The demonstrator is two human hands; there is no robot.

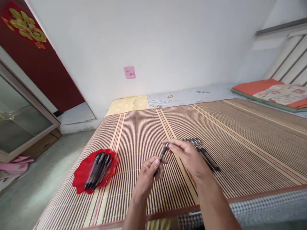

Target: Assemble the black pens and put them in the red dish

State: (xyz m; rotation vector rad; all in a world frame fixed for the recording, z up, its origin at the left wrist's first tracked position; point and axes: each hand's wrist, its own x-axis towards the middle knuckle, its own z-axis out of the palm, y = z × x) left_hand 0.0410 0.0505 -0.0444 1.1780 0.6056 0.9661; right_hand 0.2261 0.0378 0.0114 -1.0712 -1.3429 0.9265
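Slim black pen [164,152], pale tip [166,145] uppermost, tilted, held

The left forearm [138,206] and the right forearm [212,195] reach forward, the left hand [151,169] being curled with its thumb [156,162] on top, while the right hand [185,155], slightly farther forward, bends inward with fingers [177,142] extended.
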